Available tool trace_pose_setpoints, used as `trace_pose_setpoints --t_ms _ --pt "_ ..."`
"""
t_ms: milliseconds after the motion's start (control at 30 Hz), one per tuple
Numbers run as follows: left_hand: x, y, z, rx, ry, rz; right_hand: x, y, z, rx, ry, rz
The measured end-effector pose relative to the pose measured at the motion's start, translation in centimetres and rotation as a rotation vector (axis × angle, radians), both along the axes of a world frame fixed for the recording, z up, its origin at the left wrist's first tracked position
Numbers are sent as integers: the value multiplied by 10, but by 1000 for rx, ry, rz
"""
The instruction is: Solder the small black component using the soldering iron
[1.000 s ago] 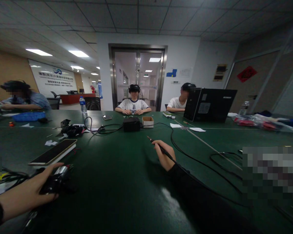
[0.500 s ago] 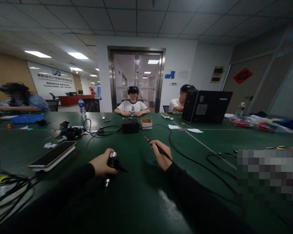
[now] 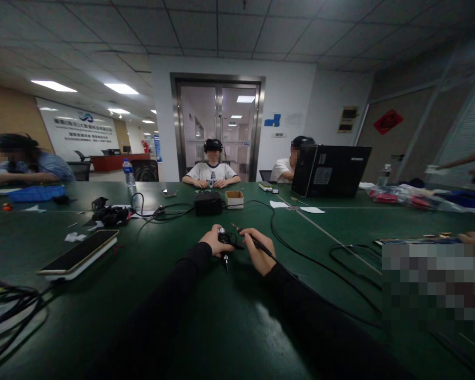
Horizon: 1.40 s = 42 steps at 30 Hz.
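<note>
Short of the table's (image 3: 138, 258) far edge, left hand (image 3: 211, 240) clasped a black-and-silver device (image 3: 225, 239), right hand (image 3: 261, 254) pinched a pen-like tool (image 3: 257, 244); a snagged cord (image 3: 356, 317) risked jerking its tip.

The room is dim; panels (image 3: 54, 86) glow at upper left. Pale glare streaks the table (image 3: 312, 235), shadow pools below the right hand (image 3: 259, 253), and the sleeves (image 3: 301, 314) sink near black. Edges look stretched, the sign's (image 3: 79, 132) small print blurs, and mosaic covers part of the lower right.
</note>
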State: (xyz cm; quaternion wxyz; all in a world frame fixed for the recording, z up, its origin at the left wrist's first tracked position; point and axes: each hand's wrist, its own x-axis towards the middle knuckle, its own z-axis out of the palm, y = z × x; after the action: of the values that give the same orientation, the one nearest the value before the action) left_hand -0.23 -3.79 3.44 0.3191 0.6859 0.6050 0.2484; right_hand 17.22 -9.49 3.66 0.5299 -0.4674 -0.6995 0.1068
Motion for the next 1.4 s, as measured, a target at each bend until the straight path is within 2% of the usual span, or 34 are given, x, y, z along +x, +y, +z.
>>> trace_pose_setpoints --t_ms 1133,1400 --pt "-1 1 -9 101 -117 -22 -1 2 -2 1 36 25" --pt "-3 6 -12 75 -120 -22 0 2 -1 3 7 38"
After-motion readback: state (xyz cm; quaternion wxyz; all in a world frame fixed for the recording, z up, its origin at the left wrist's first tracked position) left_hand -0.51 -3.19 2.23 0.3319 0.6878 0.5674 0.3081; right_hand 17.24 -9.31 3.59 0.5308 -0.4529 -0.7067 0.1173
